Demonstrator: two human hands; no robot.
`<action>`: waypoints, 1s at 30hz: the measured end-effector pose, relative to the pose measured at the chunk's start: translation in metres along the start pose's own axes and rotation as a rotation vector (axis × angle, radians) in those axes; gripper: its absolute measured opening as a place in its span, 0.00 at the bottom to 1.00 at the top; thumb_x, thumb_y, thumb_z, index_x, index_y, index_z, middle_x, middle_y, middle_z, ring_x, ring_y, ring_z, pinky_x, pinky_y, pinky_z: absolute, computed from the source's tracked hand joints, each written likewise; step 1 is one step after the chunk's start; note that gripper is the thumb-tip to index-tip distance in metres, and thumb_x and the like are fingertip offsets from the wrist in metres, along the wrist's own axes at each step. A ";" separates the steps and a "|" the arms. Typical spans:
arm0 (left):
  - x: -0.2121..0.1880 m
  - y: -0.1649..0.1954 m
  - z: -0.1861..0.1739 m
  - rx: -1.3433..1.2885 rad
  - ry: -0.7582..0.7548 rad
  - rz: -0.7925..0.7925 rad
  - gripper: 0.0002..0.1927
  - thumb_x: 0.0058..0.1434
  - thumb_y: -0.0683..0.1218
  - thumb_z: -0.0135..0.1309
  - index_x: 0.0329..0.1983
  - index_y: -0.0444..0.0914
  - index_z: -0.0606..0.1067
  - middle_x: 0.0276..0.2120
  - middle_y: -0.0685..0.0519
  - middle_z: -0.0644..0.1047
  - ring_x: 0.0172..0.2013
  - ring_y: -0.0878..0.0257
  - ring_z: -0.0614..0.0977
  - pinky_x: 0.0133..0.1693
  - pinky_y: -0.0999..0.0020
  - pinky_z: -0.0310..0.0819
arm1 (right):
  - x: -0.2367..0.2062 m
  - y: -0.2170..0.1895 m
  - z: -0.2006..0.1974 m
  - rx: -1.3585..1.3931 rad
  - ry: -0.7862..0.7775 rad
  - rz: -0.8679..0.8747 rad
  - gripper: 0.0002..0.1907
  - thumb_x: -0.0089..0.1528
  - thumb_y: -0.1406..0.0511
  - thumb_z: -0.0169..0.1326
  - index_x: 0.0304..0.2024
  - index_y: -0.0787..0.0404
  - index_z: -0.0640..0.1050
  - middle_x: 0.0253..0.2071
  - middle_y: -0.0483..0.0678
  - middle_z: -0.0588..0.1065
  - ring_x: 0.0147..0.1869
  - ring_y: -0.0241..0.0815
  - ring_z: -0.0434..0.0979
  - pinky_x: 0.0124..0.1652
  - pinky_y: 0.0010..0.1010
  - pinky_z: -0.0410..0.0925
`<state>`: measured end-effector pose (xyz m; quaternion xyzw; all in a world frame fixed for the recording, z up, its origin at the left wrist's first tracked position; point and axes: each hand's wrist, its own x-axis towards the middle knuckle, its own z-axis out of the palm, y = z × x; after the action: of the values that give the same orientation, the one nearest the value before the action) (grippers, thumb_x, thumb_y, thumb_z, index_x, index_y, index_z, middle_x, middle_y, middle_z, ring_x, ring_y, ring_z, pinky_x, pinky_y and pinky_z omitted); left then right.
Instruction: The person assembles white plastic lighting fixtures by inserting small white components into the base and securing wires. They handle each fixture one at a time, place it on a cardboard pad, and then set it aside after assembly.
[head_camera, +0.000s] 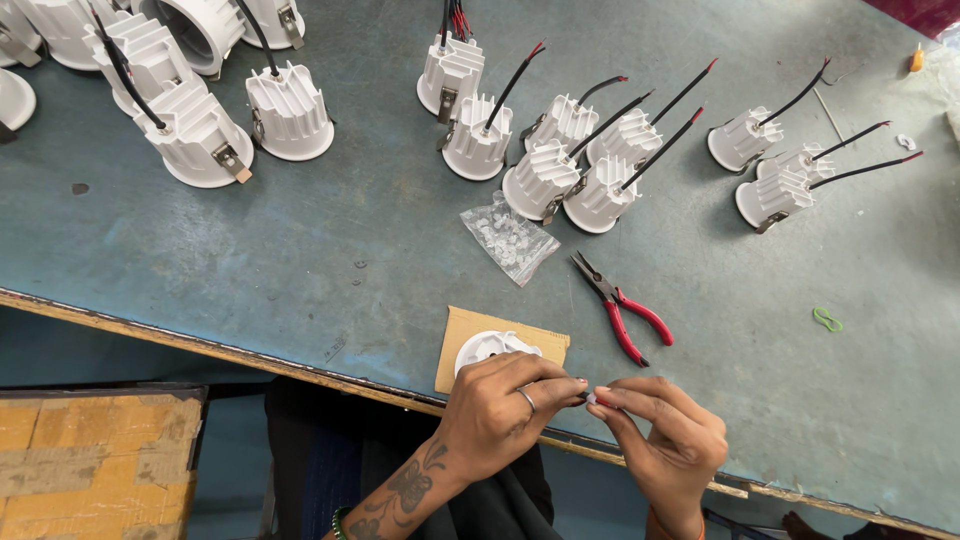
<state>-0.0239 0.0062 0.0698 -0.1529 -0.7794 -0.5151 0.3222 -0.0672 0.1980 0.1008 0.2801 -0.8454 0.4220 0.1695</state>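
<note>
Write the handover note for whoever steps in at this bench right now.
Left hand and right hand meet at the table edge, fingertips pinching a tiny white part.
White housing lies on brown card behind the left hand.
Red-handled pliers and bag of clear pieces lie untouched.
Wired white housings stand farther back.

Left hand (500, 405) wears a ring, tattooed forearm, green bead bracelet; right hand (665, 435), orange bangle.
</note>
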 end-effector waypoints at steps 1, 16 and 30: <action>-0.001 -0.001 0.001 -0.005 -0.001 -0.001 0.09 0.59 0.40 0.64 0.44 0.39 0.83 0.34 0.54 0.82 0.34 0.62 0.85 0.35 0.68 0.79 | -0.001 0.001 0.001 0.009 0.002 0.012 0.12 0.49 0.73 0.70 0.35 0.64 0.85 0.32 0.49 0.82 0.23 0.29 0.73 0.22 0.19 0.59; -0.002 -0.004 0.000 -0.029 0.000 -0.013 0.10 0.58 0.40 0.64 0.44 0.39 0.83 0.35 0.54 0.82 0.33 0.60 0.85 0.34 0.68 0.79 | 0.005 0.009 0.009 -0.105 -0.035 -0.258 0.11 0.52 0.69 0.68 0.32 0.65 0.78 0.31 0.48 0.78 0.31 0.38 0.80 0.31 0.25 0.71; 0.000 -0.007 -0.002 -0.065 -0.053 -0.036 0.11 0.60 0.42 0.64 0.46 0.41 0.82 0.38 0.54 0.82 0.37 0.61 0.85 0.37 0.67 0.79 | 0.014 -0.001 0.002 -0.049 -0.068 -0.274 0.18 0.48 0.66 0.71 0.35 0.66 0.79 0.36 0.50 0.78 0.37 0.39 0.82 0.35 0.26 0.74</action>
<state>-0.0271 0.0013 0.0657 -0.1630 -0.7732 -0.5416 0.2869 -0.0775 0.1912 0.1077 0.4029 -0.8146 0.3643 0.2034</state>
